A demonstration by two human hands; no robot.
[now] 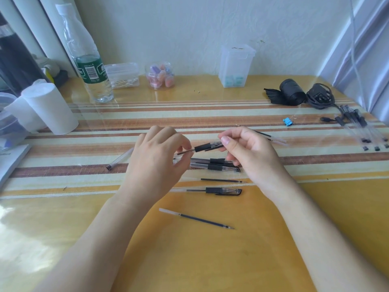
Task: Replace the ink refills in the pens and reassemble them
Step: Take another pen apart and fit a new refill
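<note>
My right hand pinches the tip end of a pen front piece with a black grip, held above the table. My left hand pinches the thin dark refill that sticks out of the grip's left end. Under the hands lie two capped clear pens. Nearer me lie a thin refill, another capped pen and a loose refill. An empty clear barrel lies left of my left hand. One more refill lies behind my right hand.
A bundle of clear pens lies at the right edge, next to a blue binder clip, a black roll and a cable. At the back stand a water bottle, plastic boxes and a jar. White paper rolls stand left.
</note>
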